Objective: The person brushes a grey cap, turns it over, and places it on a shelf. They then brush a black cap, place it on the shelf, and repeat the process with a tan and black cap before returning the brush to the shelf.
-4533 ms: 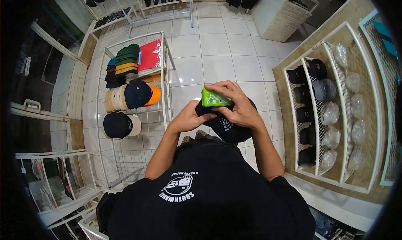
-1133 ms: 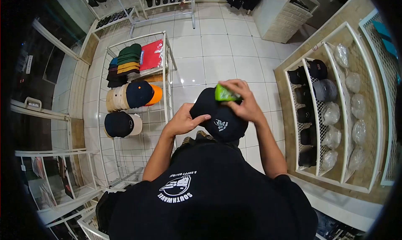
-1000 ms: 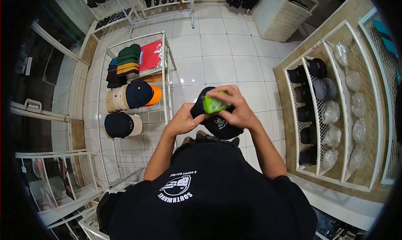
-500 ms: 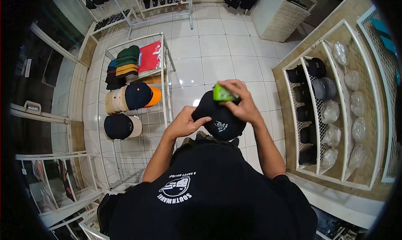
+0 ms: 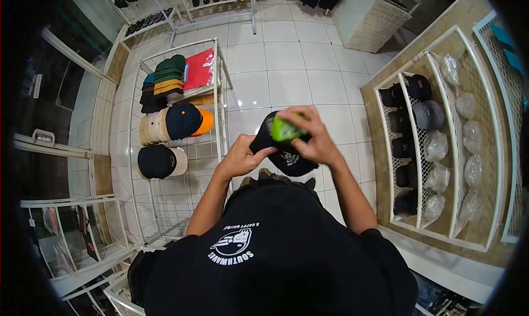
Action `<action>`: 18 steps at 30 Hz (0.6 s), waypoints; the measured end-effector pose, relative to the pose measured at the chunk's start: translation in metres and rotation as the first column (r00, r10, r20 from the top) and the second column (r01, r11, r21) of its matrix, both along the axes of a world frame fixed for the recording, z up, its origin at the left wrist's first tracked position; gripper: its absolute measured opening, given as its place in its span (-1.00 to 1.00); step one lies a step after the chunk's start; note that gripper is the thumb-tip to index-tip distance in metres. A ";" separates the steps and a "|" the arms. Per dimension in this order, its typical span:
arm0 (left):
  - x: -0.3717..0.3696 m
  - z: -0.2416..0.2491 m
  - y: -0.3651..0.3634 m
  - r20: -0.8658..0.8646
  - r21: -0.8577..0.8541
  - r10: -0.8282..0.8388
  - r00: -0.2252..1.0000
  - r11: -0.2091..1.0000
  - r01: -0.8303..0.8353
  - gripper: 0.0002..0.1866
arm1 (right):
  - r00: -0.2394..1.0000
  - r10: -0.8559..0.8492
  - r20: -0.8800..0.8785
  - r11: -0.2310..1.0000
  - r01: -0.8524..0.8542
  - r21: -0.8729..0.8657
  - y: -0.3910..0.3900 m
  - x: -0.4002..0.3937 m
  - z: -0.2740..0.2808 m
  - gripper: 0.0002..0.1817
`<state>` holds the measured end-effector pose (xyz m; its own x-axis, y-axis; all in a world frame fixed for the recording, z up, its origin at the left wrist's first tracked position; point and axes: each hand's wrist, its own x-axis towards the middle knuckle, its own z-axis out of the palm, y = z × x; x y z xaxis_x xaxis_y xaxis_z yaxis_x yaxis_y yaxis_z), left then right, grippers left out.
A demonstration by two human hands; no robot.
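Note:
A black cap [image 5: 289, 160] with a white design on its front is held out before my chest. My left hand [image 5: 241, 157] grips the cap's left side, thumb on the outside and fingers hidden behind it. My right hand [image 5: 315, 137] is closed around a palm-sized, bright green brush-like block [image 5: 285, 129], at the cap's upper part. Motion blurs the right fingers, and the block's underside is hidden.
At left stands a white wire rack [image 5: 217, 95] with stacked caps [image 5: 183, 121], folded beanies [image 5: 169, 75] and a red packet [image 5: 198, 69]. A white wall shelf [image 5: 421, 167] at right holds dark caps and plastic-wrapped items. White tiles [image 5: 286, 57] cover the floor.
The green block has shifted slightly left with my right hand and shows more of its face. The cap has tilted, so its white design is seen more slanted.

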<state>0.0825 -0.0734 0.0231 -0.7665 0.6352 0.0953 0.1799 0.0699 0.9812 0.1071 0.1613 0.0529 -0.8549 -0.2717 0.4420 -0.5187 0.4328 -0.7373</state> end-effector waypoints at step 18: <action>0.001 -0.008 0.008 0.002 0.045 -0.027 1.000 0.999 0.027 -0.82 | 0.992 0.126 0.020 0.979 -0.128 0.160 -0.016 0.007 0.017 -0.26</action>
